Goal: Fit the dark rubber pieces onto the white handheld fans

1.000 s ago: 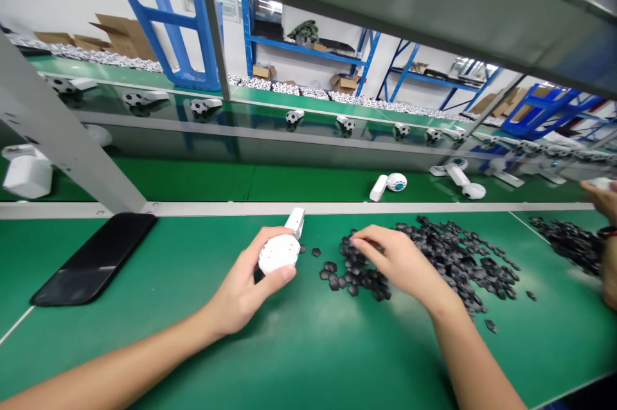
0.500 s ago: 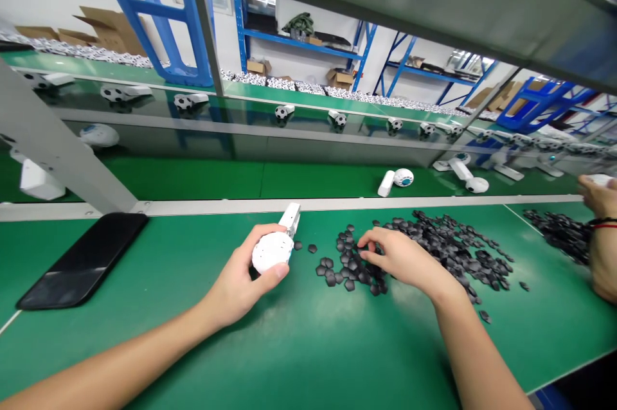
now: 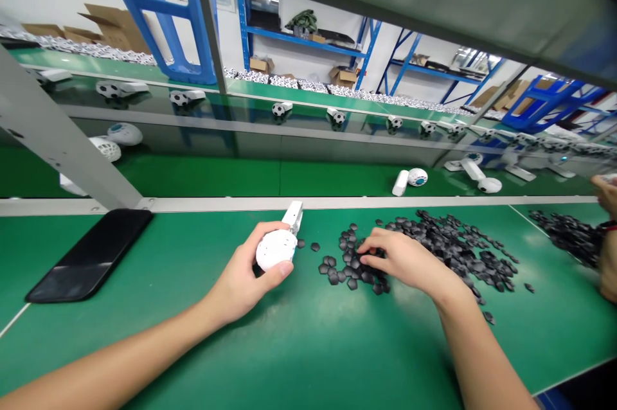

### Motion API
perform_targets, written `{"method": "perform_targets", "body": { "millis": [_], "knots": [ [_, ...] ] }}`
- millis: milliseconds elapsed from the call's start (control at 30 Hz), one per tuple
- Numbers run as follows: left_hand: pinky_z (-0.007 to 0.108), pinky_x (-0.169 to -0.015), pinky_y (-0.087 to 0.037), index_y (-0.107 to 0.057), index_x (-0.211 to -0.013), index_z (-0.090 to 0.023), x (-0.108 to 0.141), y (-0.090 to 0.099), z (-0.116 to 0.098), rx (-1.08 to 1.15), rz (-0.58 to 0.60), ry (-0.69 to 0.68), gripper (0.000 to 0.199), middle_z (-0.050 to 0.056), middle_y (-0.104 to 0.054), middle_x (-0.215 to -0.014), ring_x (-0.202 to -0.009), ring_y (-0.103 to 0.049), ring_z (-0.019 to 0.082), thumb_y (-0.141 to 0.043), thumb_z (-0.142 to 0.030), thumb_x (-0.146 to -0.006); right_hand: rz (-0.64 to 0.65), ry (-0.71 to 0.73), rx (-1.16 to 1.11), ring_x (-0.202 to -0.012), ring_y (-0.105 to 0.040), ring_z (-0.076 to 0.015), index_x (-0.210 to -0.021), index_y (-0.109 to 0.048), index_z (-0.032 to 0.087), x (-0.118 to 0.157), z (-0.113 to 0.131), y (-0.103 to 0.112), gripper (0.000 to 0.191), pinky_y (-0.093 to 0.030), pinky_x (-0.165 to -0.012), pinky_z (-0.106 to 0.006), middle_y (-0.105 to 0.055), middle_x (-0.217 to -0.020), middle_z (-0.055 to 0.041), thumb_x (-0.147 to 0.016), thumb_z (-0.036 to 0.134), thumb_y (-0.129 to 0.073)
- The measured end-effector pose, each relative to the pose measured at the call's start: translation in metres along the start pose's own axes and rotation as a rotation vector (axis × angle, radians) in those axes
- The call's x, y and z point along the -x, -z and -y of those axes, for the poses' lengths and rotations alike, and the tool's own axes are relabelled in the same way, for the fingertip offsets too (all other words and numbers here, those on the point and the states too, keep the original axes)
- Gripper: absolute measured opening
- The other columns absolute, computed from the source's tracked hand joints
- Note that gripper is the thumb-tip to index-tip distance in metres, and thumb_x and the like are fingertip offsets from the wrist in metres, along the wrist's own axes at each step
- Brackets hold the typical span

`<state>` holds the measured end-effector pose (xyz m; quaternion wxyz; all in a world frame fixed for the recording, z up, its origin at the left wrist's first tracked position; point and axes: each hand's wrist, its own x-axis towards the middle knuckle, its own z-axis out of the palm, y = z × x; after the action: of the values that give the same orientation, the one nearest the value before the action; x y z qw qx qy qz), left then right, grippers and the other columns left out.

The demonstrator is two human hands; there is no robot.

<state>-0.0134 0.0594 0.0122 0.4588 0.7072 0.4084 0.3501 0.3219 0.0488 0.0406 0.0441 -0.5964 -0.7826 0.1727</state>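
Note:
My left hand (image 3: 250,268) is closed around a white round-headed plastic part (image 3: 276,249), its short white handle (image 3: 294,214) pointing away from me. A few small dark slots mark the round face. Over the near left end of a heap of small black pentagon pieces (image 3: 453,243), my right hand (image 3: 400,256) is bent down with thumb and index finger close together. The fingertips are at the pieces; whether one is pinched between them I cannot make out. Two loose black pieces (image 3: 315,247) lie between the heap and the white part.
A black phone (image 3: 91,256) lies at left beside a grey post (image 3: 72,133). Beyond the pale rail (image 3: 231,205), a green belt (image 3: 241,175) carries white parts (image 3: 417,177). Football-patterned parts (image 3: 337,115) line a higher belt. At far right are a co-worker's hand (image 3: 606,195) and another black heap (image 3: 569,236).
White parts on the nearer belt have shifted right, and another shows at left. Football-patterned parts have drifted slightly left. The view has shifted slightly; both my hands keep nearly the same pose.

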Motion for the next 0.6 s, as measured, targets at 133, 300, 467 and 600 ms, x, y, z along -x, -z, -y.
{"method": "perform_targets", "body": {
  "millis": [133, 300, 467, 600],
  "knots": [
    [0.028, -0.077, -0.046, -0.046, -0.132, -0.026, 0.001, 0.000, 0.000, 0.012, 0.002, 0.005, 0.049, 0.006, -0.066, -0.122, -0.086, -0.056, 0.018, -0.065, -0.049, -0.094, 0.000, 0.007, 0.070, -0.091, -0.070, -0.0239, -0.107, -0.078, 0.031, 0.003, 0.003, 0.001, 0.016, -0.050, -0.077, -0.032, -0.073, -0.107, -0.0018, -0.099, 0.036, -0.065],
    [0.029, -0.080, -0.047, -0.044, -0.134, -0.028, -0.001, 0.000, 0.002, 0.061, 0.019, 0.025, 0.046, 0.005, -0.063, -0.121, -0.091, -0.057, 0.019, -0.064, -0.046, -0.096, -0.058, 0.041, -0.001, -0.084, -0.069, -0.0223, -0.095, -0.079, 0.027, 0.001, 0.003, 0.004, 0.021, -0.050, -0.075, -0.033, -0.074, -0.095, -0.0019, -0.101, 0.034, -0.060],
    [0.027, -0.072, -0.047, -0.036, -0.132, -0.030, -0.005, -0.004, 0.007, 0.141, 0.076, 0.080, 0.046, 0.001, -0.059, -0.108, -0.079, -0.054, 0.015, -0.064, -0.038, -0.097, -0.135, -0.017, -0.467, -0.080, -0.071, -0.0211, -0.099, -0.081, 0.023, -0.007, 0.022, -0.006, 0.021, -0.055, -0.071, -0.030, -0.079, -0.093, -0.0043, -0.096, 0.039, -0.067],
    [0.028, -0.075, -0.047, -0.037, -0.126, -0.028, -0.002, -0.008, 0.008, 0.006, 0.057, -0.014, 0.043, 0.000, -0.057, -0.104, -0.080, -0.054, 0.015, -0.066, -0.027, -0.094, -0.037, -0.070, -0.823, -0.064, -0.067, -0.0172, -0.089, -0.080, 0.021, -0.012, 0.065, -0.029, 0.026, -0.056, -0.056, -0.026, -0.076, -0.075, -0.0026, -0.090, 0.046, -0.074]
  ]
}}
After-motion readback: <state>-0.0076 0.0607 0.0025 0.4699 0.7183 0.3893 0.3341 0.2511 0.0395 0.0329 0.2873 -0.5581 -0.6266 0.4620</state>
